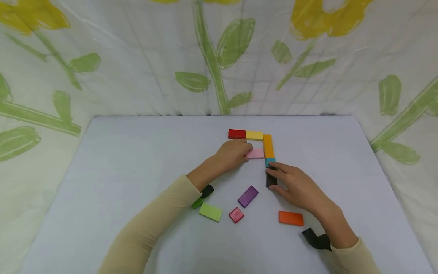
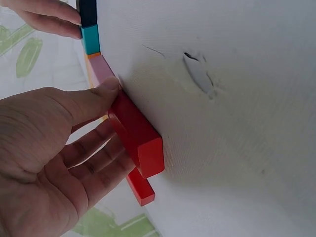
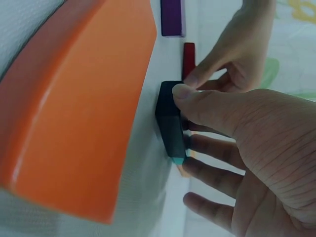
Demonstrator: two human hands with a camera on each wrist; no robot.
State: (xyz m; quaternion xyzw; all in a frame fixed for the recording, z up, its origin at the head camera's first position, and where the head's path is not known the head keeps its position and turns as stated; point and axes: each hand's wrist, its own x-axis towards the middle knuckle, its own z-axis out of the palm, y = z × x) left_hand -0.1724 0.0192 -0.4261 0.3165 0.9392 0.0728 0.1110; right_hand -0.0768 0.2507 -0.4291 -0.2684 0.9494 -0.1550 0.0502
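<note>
An angled line of flat blocks lies on the pale table (image 1: 137,171): red (image 1: 237,133), yellow (image 1: 254,135), orange-yellow (image 1: 268,145), teal (image 1: 269,162), then black (image 1: 270,182). My right hand (image 1: 275,176) grips the black block (image 3: 170,123), thumb on its near side and fingers on the far side, with its end against the teal one. Inside the corner lies a pink block (image 1: 256,153). My left hand (image 1: 247,150) pinches a second red block (image 2: 138,133) beside the pink block (image 2: 101,69); the head view hides that red block under the hand.
Loose blocks lie nearer me: purple (image 1: 248,196), light green (image 1: 210,212), a small red square (image 1: 236,214) and orange (image 1: 291,218). A flower-print cloth (image 1: 219,57) hangs behind and around the table. The table's left half is bare.
</note>
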